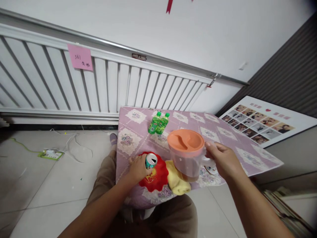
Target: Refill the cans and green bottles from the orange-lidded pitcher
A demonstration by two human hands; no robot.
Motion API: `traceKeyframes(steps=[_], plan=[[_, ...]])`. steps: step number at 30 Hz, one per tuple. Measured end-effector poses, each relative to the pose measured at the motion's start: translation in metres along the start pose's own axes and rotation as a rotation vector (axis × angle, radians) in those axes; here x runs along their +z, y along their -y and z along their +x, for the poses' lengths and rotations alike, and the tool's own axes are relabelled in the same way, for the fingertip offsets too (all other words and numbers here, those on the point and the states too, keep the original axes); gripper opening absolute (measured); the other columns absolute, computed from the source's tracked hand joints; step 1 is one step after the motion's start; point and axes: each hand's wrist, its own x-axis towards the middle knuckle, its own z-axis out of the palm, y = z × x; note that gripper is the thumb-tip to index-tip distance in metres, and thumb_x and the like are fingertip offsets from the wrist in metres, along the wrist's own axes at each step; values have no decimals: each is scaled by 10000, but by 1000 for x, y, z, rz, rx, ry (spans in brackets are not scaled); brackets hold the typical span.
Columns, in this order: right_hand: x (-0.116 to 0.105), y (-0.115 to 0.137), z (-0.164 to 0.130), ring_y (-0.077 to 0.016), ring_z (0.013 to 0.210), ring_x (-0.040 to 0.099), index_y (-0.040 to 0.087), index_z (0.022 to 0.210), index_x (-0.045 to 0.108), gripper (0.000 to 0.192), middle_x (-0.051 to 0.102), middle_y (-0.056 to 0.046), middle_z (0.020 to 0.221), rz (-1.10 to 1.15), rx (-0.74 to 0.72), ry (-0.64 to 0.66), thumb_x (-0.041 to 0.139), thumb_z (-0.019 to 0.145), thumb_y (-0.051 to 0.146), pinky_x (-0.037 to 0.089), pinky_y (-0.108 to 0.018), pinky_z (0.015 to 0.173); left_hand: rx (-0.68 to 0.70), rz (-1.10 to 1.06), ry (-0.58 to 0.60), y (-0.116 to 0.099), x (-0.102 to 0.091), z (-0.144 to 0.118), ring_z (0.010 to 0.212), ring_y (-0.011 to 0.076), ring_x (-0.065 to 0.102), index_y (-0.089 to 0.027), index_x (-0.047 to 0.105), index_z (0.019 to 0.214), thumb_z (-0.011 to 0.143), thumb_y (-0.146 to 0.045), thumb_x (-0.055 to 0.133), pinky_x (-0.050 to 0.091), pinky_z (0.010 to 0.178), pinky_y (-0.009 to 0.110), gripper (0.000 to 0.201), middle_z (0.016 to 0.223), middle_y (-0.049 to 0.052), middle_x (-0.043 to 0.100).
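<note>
Holding a clear plastic jug (188, 155) by its handle, the right hand (223, 159) has its fingers clamped round the grip, and the jug hangs just above the near edge of the bench (223, 135). An orange lid (185, 140) closes the jug; through the wall a shallow layer of brownish liquid shows at the bottom. The left hand (137, 168) has its fingers wrapped on a drinks can (151, 160), which stands on a red cloth (156, 177) at the bench's near edge. The can's top is opened, the tab hole dark, so what is inside cannot be seen. A yellow cloth (177, 181) lies just beside the red one, partly under the jug. Two green bottles (158, 123) with green caps stand touching each other further back on the flowered purple covering; whether they are full is hard to tell. The jug hides part of the bench behind it, and something round and patterned by the handle is mostly covered by the right hand.
</note>
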Motion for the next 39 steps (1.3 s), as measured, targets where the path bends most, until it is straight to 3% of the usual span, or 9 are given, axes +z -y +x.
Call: traceKeyframes(steps=[4,10,20,28,33,39], plan=[[-3,5,-7,-123,511,459,212,507,578,515,523,9,502,-145,-53,35,738,658,678,404,-255,493,7,-8,-8,1,0,0,1225,352,582,-245,564,1275,735,-439,762,286,1131,630,606,1244,112,690],[-3,-2,-9,-169,583,544,205,617,672,443,619,-17,600,-220,-25,82,716,668,643,478,-287,548,4,-20,-5,1,-2,-1,1236,354,574,-231,569,1272,737,-434,762,289,1137,612,604,1254,119,682],[5,5,-13,-177,593,571,206,618,670,421,645,-20,619,-271,-52,143,703,684,621,471,-278,535,-11,-134,-12,1,-12,1,1258,357,561,-232,545,1288,708,-387,789,222,1164,655,648,1278,118,670],[5,4,-9,-181,606,595,198,714,734,399,690,-25,660,-284,-69,197,717,700,596,501,-275,548,58,-254,-154,-13,-31,-8,1308,324,534,-236,488,1329,742,-287,732,270,1167,577,638,1339,110,626],[4,6,-6,-179,601,581,188,723,733,430,675,-29,657,-361,-85,239,665,740,613,491,-274,530,42,-301,-184,-13,-27,-12,1302,309,541,-235,480,1330,718,-248,734,299,1147,524,663,1345,112,619],[12,17,-10,-154,558,522,185,721,708,453,609,-8,594,-454,-90,255,620,756,628,416,-251,482,4,-280,-123,-9,-23,-15,1285,312,549,-248,483,1326,724,-260,716,299,1138,534,646,1344,107,620]])
